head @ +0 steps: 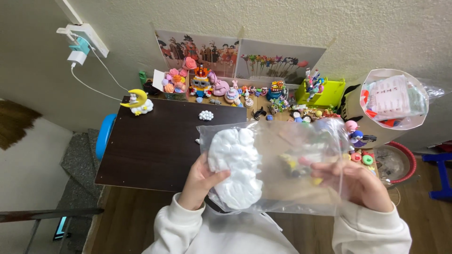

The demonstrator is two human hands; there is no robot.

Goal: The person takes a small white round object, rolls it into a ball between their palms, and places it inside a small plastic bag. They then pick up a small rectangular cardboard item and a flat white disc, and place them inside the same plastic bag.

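The person holds a clear plastic bag [282, 164] up in front of the chest with both hands. Inside it, at the end nearest the left hand [200, 181], sits a lump of white clay [235, 167], soft-looking and lobed. The left hand is clamped on that end: the thumb presses across the lump through the film and the fingers are hidden behind it. The right hand [358, 181] is closed on the opposite end, fingers pinching the film, with the rest of the bag stretched limp between the two hands.

Beyond the hands lies a dark table [150, 150], and past the right hand it is crowded with small clay figures [245, 91]; some show blurred through the bag itself. A small white clay piece [205, 115] rests on the bare wood just beyond the left hand, and a yellow moon figure [138, 102] stands farther off at the table's corner.

The main risk seems to be the weight sitting all at one end. If the left thumb eases, the lump could slide along the slack film toward the right hand or tip the bag down. Whether the bag's mouth is sealed cannot be told; if it is open on the right side, the clay could drop out onto the figures below. A firm squeeze from the left thumb would likely dent the soft lump or press it into the film. The bag also hangs close above the figures by the right hand, so a swing could knock them over.
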